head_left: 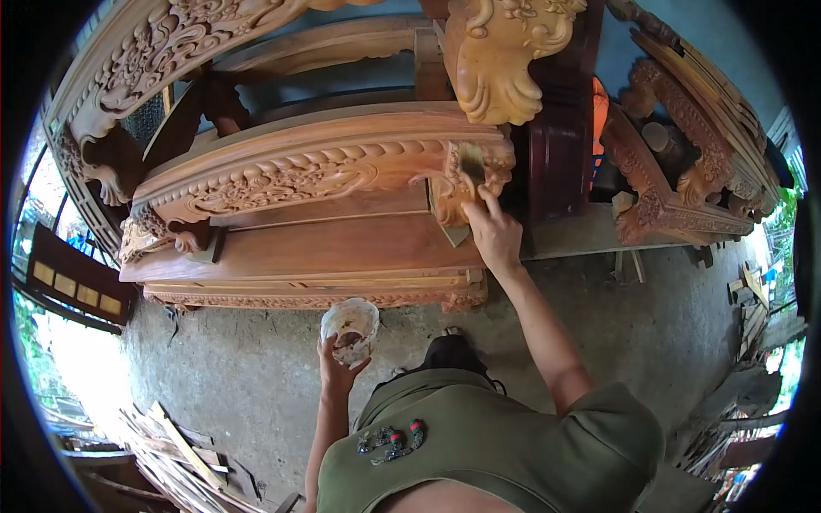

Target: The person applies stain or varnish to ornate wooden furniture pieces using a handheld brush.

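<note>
The brush (469, 162) is sitting on the carved scroll (446, 195) at the right end of the big wooden frame (282, 175). If you ask me, short dabs are the way here: work the bristles into the grooves and go light, or the stuff pools. I've got the right hand (494, 232) clamped round the brush handle, forefinger laid along it. The left hand (338, 372) cradles a smeared plastic tub (349, 325) from below, over the concrete floor (239, 368).

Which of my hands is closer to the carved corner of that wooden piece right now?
Right. The right hand holds a brush against the carved corner; the left hand holds a cup lower down, over the floor, apart from it.
</note>
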`<state>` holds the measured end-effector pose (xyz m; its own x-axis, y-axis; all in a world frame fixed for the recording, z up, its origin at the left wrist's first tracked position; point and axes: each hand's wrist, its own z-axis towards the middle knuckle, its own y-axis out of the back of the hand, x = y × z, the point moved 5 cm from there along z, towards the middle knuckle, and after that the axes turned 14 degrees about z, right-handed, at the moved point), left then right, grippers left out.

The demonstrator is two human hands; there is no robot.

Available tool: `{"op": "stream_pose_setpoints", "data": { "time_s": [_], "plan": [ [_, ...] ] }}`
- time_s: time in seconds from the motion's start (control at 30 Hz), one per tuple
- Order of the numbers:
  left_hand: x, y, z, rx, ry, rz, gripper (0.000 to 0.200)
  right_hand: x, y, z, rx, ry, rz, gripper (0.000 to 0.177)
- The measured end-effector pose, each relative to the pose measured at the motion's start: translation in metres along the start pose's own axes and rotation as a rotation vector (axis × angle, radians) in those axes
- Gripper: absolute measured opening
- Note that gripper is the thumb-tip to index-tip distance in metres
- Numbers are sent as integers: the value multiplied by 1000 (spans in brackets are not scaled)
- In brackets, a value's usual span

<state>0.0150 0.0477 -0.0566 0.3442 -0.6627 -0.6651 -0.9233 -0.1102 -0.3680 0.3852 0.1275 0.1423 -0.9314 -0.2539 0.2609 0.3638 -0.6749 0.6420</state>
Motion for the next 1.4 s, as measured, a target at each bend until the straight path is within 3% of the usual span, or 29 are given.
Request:
{"op": "stream_pose_setpoints", "data": {
  "time_s": [0.17, 0.2, 0.37, 0.43, 0.5, 0.57, 0.67, 0.9, 0.97, 1.03, 1.1, 1.2, 1.23, 1.3, 1.4],
  "plan": [
    [-17, -18, -17, -74, -17, 6, 69, -7, -22, -32, 221, 11, 128, 12],
    [-17, -18, -14, -43, -19, 6, 69, 13, -1, -17, 91, 35, 136, 11],
    [-15, -25, 1, 15, -2, 8, 69, 2, 9, -8, -84, 17, 170, 12],
    [-19, -30, 2, 47, -19, 18, 68, -6, -12, -22, 288, -137, 8, 14],
    [-20, -31, -3, 68, -32, 14, 68, -13, -21, -33, 398, -245, 28, 17],
    [-18, -32, -3, 23, -9, 11, 68, -1, 2, -24, 21, -77, 185, 18],
    [-9, -25, 2, 64, 39, 44, 68, 15, 25, 5, -123, -18, 194, 19],
    [-20, -28, -16, 34, -17, 6, 68, -44, 0, -46, 15, -267, -20, 15],
    [-14, -15, -8, 54, -22, -9, 67, -37, 10, -39, 2, -246, -13, 13],
    [-9, -11, -10, 32, 21, 16, 68, -11, 26, -22, -147, -69, 122, 12],
    [-6, -18, -12, 34, 36, 23, 67, -10, 25, -20, -75, -84, 146, 11],
    [-9, -19, -13, 41, 29, -5, 64, -41, 3, -38, 39, -333, 45, 9],
    [-9, -17, -10, 40, 17, -8, 64, -47, 2, -45, 33, -325, 50, 9],
    [-7, -14, -8, 30, -1, -28, 62, -63, 5, -57, -86, -444, 77, 9],
    [-6, -15, -7, 75, -8, 37, 61, -38, 28, -34, -248, -426, 302, 12]
  ]
}}
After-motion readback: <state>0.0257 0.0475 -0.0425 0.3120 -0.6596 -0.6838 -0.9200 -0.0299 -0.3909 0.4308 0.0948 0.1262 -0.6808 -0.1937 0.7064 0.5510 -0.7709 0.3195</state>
